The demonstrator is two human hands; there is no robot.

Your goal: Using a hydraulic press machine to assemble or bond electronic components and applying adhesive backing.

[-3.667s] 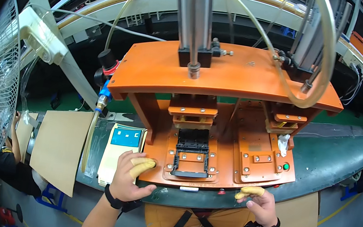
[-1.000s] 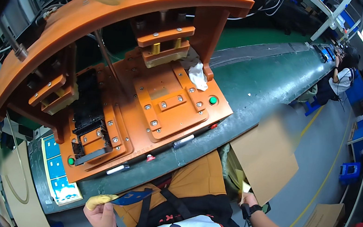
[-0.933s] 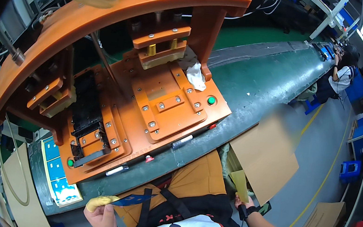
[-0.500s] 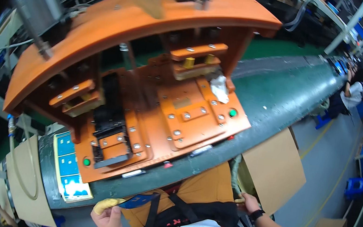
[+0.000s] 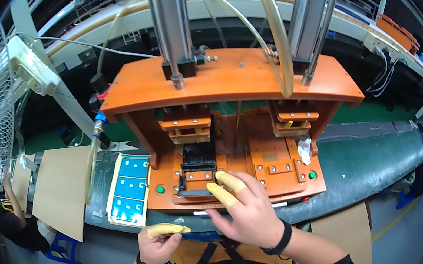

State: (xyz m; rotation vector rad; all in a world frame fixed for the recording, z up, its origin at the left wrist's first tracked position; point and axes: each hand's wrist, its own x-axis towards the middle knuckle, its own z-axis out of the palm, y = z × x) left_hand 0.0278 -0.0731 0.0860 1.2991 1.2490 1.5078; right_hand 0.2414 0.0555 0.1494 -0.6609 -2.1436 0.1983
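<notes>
At the lower centre of the frame, here's the left hand [image 5: 157,248], thumb and fingers pinched together on the end of a thin dark blue sheet [image 5: 202,236], which sticks out to the right, just in front of the green table [image 5: 378,149]. Yellow covers on the fingers, black band on the wrist.

And up at mid-frame, the right hand [image 5: 254,215]! Palm down, half open, two yellow-covered fingers stretched out to the left, thumb well apart below them, nothing seen in its grasp. Those fingertips are right at the right-hand edge of the black frame [image 5: 199,157]; touching or just above, can't tell from here.

That black frame lies in the left-hand fixture of the big orange press [image 5: 234,89], the lower portion out in front, the upper part running back beneath the raised left press head [image 5: 186,126]. Over at centre right, the other fixture [image 5: 278,169] with a crumpled white cloth [image 5: 304,150] beside it, and a green button [image 5: 313,175] at the corner.

Left of the press, a pale-edged stack of bright blue panels [image 5: 131,188] lies flat on the table, a brown cardboard sheet [image 5: 61,191] further left. Upper centre, two metal cylinders [image 5: 164,10] tower over everything.
</notes>
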